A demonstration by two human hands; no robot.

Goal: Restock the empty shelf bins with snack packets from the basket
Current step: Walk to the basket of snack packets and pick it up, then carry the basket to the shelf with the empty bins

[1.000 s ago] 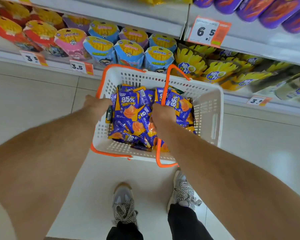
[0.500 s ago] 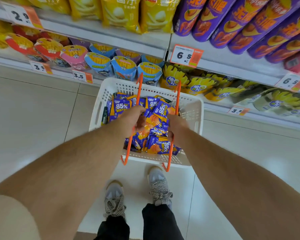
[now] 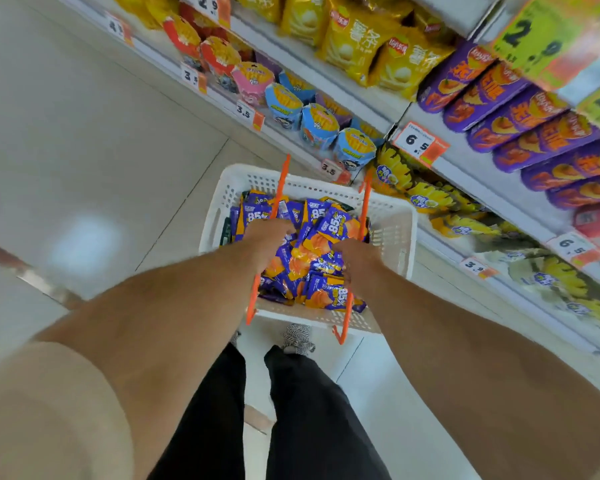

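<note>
A white plastic basket hangs in front of me, above the floor and my feet. It is filled with several purple-and-orange snack packets marked 85%. My left hand grips the left orange handle. My right hand grips the right orange handle. Both handles stand upright over the packets. My forearms reach down from the bottom corners of the view.
Shelves run diagonally from top left to right, stocked with blue, pink and red snack cups, yellow chip bags, purple bags and yellow sunflower packs. Price tags line the edges. Tiled floor lies to the left.
Both hands took hold of the orange handles, raised them upright and lifted the basket off the floor. My view has swung so the shelves now run diagonally on the right.
</note>
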